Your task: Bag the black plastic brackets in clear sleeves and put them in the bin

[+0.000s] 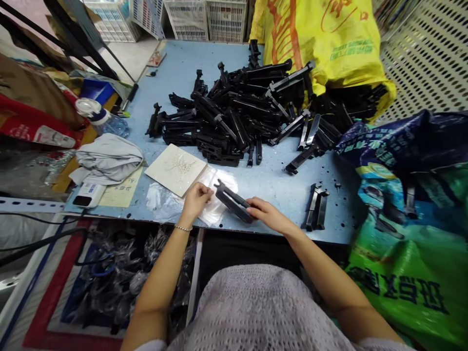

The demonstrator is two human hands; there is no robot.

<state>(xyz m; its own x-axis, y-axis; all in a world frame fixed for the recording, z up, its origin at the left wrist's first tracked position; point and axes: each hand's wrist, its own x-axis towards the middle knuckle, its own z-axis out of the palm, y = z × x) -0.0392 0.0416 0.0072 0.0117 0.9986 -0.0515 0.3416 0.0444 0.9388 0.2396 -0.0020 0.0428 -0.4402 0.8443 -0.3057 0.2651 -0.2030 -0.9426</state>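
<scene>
My right hand point(263, 213) grips the near end of a long black plastic part point(234, 202), which has a forked tip pointing up and left. Close to that tip, my left hand point(199, 197) is closed with thumb and fingertips pinched together; whatever is between them is too small to make out. Beneath both the hand and the part lie thin clear plastic bags point(215, 212). A pale square board point(175, 168) with many tiny light bits scattered on it is just beyond my left hand. Two similar black parts point(316, 207) lie to the right.
A large heap of black parts point(234, 112) covers the back of the blue table point(164, 58). Behind it stands a yellow sack point(329, 44); a green and blue sack point(409, 273) is at right. A grey cloth point(109, 158) and a bottle point(106, 119) sit at left.
</scene>
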